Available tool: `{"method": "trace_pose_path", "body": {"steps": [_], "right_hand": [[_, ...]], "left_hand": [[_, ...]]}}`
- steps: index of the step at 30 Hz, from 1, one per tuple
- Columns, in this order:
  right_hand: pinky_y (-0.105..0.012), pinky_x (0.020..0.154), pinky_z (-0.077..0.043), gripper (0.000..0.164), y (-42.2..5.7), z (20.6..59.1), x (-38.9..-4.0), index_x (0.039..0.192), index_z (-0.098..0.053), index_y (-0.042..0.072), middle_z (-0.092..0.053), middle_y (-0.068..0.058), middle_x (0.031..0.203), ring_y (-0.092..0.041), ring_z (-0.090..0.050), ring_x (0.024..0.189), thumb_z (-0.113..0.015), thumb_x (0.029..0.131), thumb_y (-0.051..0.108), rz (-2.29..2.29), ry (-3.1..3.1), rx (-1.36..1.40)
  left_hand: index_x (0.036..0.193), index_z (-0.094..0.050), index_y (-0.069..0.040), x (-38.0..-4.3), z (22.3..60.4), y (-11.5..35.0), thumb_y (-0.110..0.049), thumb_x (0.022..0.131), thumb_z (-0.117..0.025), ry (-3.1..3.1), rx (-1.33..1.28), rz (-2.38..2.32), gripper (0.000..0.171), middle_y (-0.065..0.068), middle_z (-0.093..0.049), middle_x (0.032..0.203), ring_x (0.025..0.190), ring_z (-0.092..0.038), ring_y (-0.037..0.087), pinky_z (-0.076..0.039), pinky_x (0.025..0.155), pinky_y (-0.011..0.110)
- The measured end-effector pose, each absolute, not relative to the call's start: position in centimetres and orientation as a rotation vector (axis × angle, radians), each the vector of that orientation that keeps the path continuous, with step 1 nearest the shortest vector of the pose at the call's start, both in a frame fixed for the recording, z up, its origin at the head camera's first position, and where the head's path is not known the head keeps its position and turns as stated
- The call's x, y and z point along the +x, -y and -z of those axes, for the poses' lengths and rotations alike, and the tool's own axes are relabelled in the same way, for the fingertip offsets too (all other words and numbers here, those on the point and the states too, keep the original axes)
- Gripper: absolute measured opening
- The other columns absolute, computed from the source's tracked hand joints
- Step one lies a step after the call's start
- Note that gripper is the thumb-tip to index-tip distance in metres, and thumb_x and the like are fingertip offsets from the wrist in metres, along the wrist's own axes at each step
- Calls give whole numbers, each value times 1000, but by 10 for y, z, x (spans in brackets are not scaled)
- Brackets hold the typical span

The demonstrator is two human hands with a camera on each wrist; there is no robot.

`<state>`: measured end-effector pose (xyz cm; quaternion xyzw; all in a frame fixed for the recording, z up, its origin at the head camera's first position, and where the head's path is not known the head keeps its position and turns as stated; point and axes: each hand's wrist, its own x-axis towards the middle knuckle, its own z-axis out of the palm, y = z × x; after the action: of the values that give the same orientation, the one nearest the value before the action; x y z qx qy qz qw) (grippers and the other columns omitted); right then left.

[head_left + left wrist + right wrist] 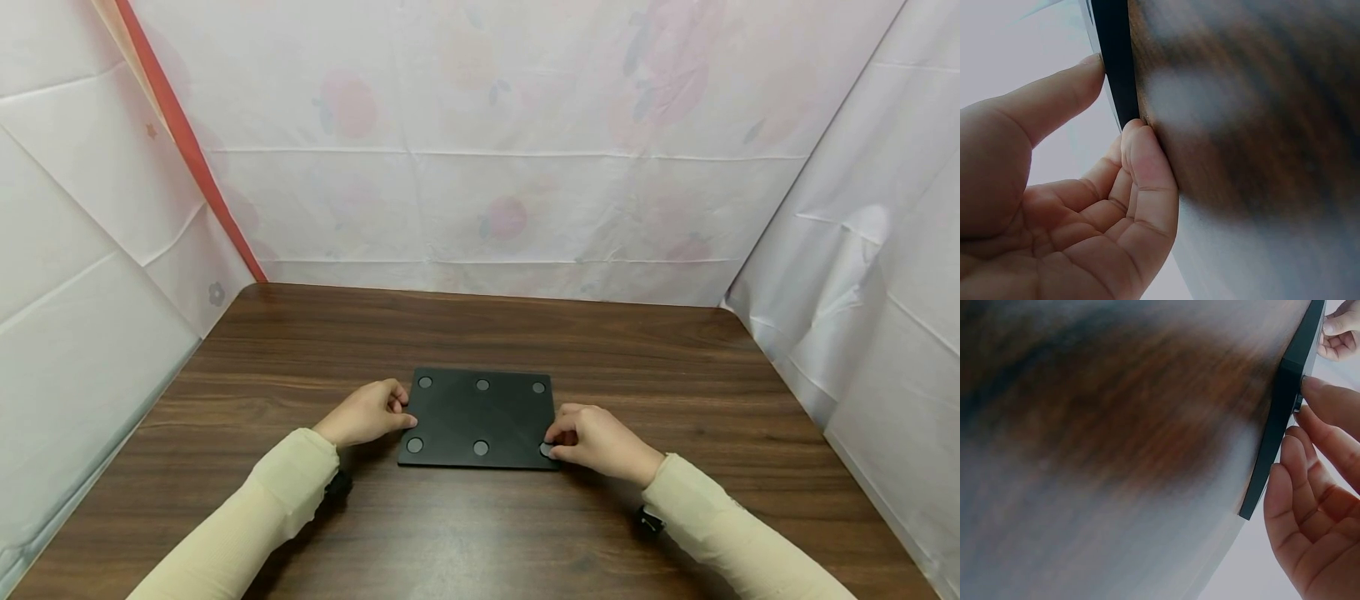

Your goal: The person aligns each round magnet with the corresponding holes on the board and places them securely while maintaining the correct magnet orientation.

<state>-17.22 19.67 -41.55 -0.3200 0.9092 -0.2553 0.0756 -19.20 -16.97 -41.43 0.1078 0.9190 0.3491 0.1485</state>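
Note:
A flat black rectangular board (480, 417) lies on the table, with several round grey discs set in two rows along its far and near edges. My left hand (371, 412) holds the board's left edge, thumb at the upper face and curled fingertips against its side; the left wrist view shows the board's edge (1117, 62) between them. At the near right corner, my right hand (596, 437) pinches a round disc (546, 449) between thumb and index finger. In the right wrist view this disc (1298, 403) stands slightly proud of the board, the other fingers curled beside the edge.
The brown wood-grain table (480, 533) extends around the board on all sides. White patterned cloth (465, 208) hangs behind it, and more white sheets (892, 333) flank the left and right sides. A red strip (187, 142) runs down the back left corner.

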Motion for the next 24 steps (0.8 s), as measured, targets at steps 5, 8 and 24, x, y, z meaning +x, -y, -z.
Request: {"method": "trace_pose_path", "body": {"steps": [5, 8, 24], "right_hand": [[-20, 63, -48, 13, -196, 414, -172, 97, -75, 15, -61, 8, 87, 3, -53, 70, -77, 84, 17, 749, -2734, -968], [-19, 64, -48, 13, -196, 413, -171, 96, -75, 15, -61, 9, 88, 3, -53, 70, -78, 84, 18, 741, -2738, -977], [-20, 63, -48, 11, -197, 413, -172, 95, -75, 16, -62, 9, 88, 3, -54, 70, -77, 85, 17, 774, -2739, -954]], "left_hand": [[103, -58, -2, -193, 414, 169, -17, 87, -74, -2652, 311, -997, 28, 5, -56, 88, 74, -50, 16, -42, 68, 29], [103, -58, -1, -193, 413, 168, -17, 86, -75, -2660, 319, -994, 29, 5, -56, 87, 74, -50, 15, -42, 68, 29], [104, -58, 0, -192, 414, 169, -18, 87, -75, -2660, 332, -990, 30, 6, -56, 87, 75, -51, 15, -43, 68, 30]]}}
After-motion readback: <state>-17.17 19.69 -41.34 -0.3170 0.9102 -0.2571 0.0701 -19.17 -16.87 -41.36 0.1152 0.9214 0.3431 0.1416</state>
